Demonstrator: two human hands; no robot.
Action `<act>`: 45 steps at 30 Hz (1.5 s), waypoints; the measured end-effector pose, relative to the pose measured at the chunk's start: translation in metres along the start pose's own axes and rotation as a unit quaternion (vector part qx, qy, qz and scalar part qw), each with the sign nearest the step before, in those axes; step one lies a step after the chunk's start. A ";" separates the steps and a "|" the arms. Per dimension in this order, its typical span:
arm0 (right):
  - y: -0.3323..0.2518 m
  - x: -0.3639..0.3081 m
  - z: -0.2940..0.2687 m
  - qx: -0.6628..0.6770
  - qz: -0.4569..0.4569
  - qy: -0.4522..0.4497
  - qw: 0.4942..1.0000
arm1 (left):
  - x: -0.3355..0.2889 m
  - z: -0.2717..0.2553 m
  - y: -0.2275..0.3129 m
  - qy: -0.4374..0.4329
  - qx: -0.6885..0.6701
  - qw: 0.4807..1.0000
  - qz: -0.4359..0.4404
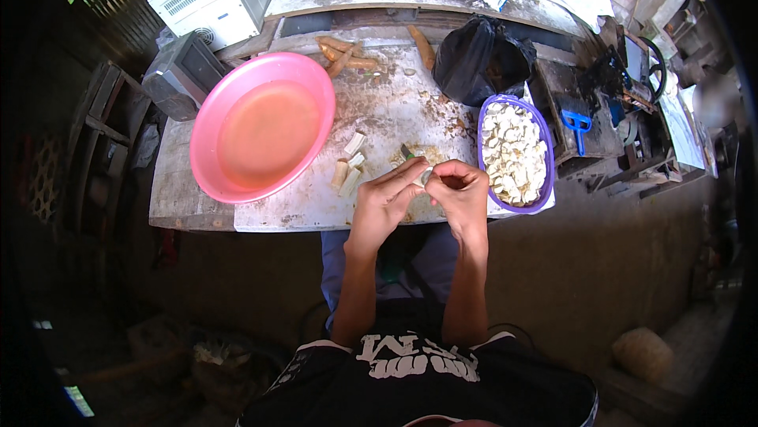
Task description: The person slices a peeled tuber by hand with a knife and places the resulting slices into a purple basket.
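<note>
Between left hand (384,196) and right hand (464,196), a pale piece (424,177).

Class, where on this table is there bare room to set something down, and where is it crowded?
Widest: the stained table between the pink basin and black bag. Narrower: the near edge between basin and left hand. Crowded: around that and the right hand, beside cut pieces, and at right, where bag and purple tub sit close.

Worktop (379,107): basin (207,142) near left edge; tub (519,208) of pieces (513,146) by front-right corner; bag (466,67) behind tub, near back-right corner; roots (352,60) near back edge; cut lengths (352,182) right of basin.
</note>
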State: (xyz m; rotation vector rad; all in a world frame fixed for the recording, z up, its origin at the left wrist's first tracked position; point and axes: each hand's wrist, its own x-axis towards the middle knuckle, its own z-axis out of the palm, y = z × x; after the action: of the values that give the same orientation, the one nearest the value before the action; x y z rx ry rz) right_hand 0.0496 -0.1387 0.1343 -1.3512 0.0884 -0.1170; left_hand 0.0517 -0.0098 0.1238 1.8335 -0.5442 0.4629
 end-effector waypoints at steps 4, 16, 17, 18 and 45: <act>0.000 0.000 -0.001 0.016 0.018 -0.009 1.000 | -0.001 -0.002 0.000 -0.005 -0.021 0.999 -0.038; -0.003 -0.002 -0.001 0.111 0.020 -0.047 0.992 | -0.004 0.002 -0.002 -0.007 -0.209 0.962 -0.173; -0.003 -0.003 -0.002 0.115 0.017 -0.046 0.992 | -0.004 0.003 -0.002 -0.007 -0.209 0.962 -0.174; -0.003 -0.003 -0.002 0.118 0.013 -0.045 0.992 | -0.004 0.003 -0.002 -0.007 -0.232 0.957 -0.176; -0.008 -0.006 0.007 0.038 -0.060 -0.002 0.997 | 0.000 0.009 0.014 0.005 -0.213 0.965 -0.153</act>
State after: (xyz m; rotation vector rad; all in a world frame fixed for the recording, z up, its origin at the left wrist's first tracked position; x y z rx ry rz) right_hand 0.0439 -0.1325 0.1436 -1.2798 -0.0005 -0.2158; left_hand 0.0441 -0.0220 0.1319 1.4639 -0.3132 0.1312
